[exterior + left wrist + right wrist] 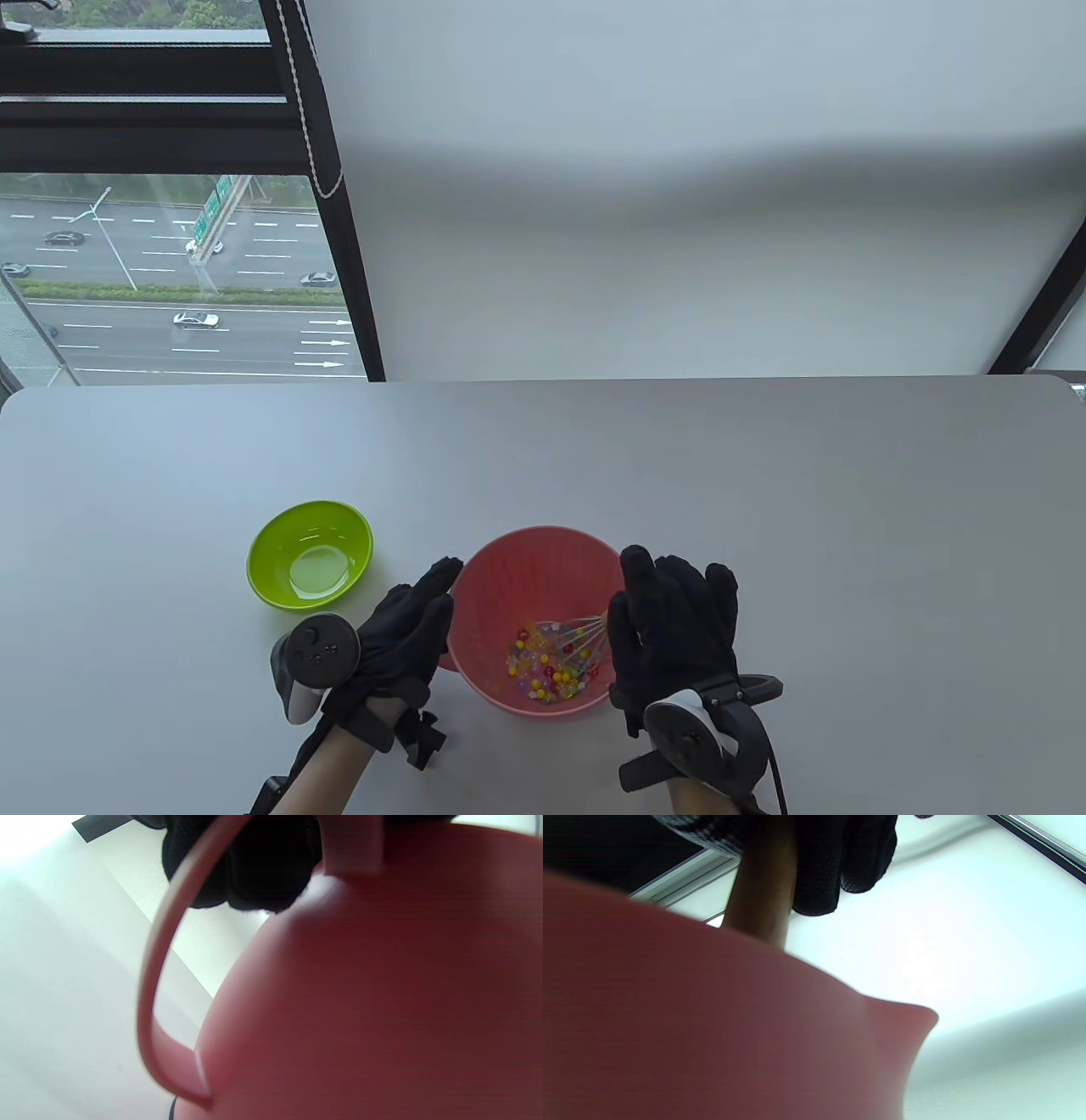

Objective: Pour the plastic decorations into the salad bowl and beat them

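Note:
A pink salad bowl point(526, 569) stands near the table's front edge, with colourful plastic decorations point(550, 664) lying in its bottom. The wire head of a whisk point(587, 638) dips among them. My right hand point(670, 624) hovers over the bowl's right rim; in the right wrist view its fingers point(848, 857) curl round the whisk's brown handle point(763, 887) above the bowl's wall point(712, 1027). My left hand point(420, 624) lies with straight fingers against the bowl's left side. In the left wrist view its fingers point(242, 870) show behind the bowl's loop handle point(146, 984).
An empty green bowl point(310, 556) sits to the left of the pink one, just beyond my left hand. The grey table point(764, 475) stretches wide behind and to the right. A window and a white wall stand past its far edge.

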`<state>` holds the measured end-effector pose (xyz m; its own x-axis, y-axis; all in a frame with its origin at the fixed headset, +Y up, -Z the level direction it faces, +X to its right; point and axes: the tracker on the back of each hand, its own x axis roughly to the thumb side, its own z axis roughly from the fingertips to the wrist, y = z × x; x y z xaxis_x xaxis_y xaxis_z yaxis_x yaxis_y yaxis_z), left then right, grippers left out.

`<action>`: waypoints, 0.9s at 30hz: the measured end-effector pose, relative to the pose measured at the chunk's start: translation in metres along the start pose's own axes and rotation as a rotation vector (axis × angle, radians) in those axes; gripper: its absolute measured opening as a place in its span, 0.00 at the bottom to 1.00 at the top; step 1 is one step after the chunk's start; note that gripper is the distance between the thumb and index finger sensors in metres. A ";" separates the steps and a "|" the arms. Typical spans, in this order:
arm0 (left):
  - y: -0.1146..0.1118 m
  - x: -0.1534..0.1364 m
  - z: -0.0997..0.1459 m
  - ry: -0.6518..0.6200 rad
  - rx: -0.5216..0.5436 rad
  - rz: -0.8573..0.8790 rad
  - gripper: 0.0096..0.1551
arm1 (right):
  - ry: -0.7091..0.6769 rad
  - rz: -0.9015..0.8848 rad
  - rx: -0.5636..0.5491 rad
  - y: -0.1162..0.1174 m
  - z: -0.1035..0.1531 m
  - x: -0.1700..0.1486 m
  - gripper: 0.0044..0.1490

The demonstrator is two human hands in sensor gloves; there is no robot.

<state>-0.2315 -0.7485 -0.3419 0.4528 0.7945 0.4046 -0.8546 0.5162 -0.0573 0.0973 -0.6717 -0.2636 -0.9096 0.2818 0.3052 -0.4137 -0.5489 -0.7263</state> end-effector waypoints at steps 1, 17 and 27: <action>0.000 0.000 0.000 0.000 0.000 0.000 0.36 | 0.005 -0.006 0.001 0.000 0.000 0.000 0.35; 0.000 0.000 0.000 0.000 -0.002 0.002 0.36 | 0.007 -0.028 0.043 0.008 0.002 0.006 0.35; 0.000 -0.001 0.000 0.001 -0.003 0.004 0.36 | -0.011 0.013 0.046 0.009 0.002 0.007 0.33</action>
<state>-0.2315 -0.7491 -0.3423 0.4493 0.7973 0.4031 -0.8559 0.5135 -0.0616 0.0869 -0.6762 -0.2673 -0.9151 0.2664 0.3027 -0.4032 -0.5881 -0.7012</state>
